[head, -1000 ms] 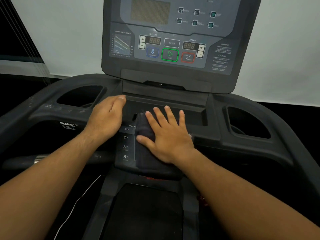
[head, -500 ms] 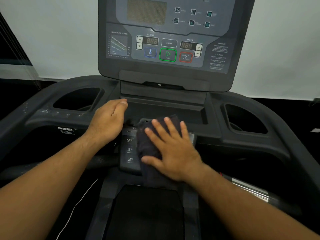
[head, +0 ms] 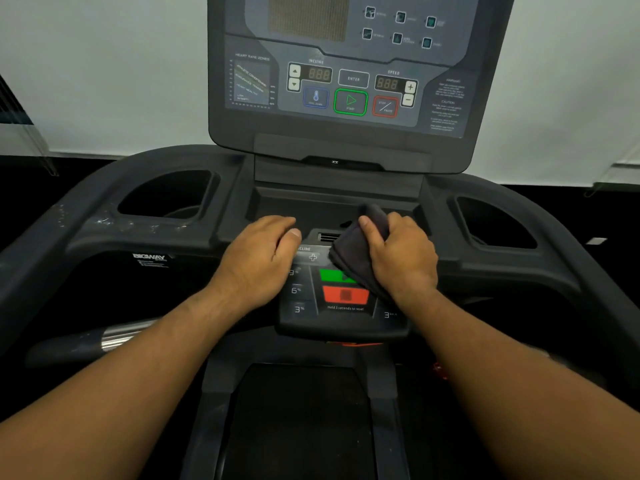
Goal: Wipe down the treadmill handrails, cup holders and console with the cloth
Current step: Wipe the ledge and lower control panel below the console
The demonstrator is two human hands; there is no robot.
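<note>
**Black treadmill deck, cloth working at the keypad**

Dark running belt (head: 298,420) fills the foreground, with both of the person's forearms reaching over it toward the lower keypad (head: 343,308). The left hand (head: 256,258) lies palm down on the crossbar at the keypad's left edge. Its fingers are loose and hold nothing, and its thumb is just beside the incline plus key (head: 312,258). The right hand (head: 405,258) grips the cloth (head: 356,258), thumb clamped over the top and fingers curled behind. The cloth's lower edge hangs over the keypad's upper right, touching or nearly touching the green button (head: 334,274), with the red stop button (head: 346,295) exposed below.

The likeliest mishap from here seems to be an unintended key press. Wiping pressure over the green button, or the resting thumb sliding onto the incline key, could set the machine off if it is powered.

The cloth is charcoal, soft and folded in layers, bunched into a wad that nearly blends with the black plastic.

Beyond lie a shallow tray (head: 332,202), the left cup holder (head: 166,199) with pale smudges (head: 114,221) along its rim, and the right cup holder (head: 495,220). The upright console (head: 346,81) stands against a white wall (head: 104,64).
</note>
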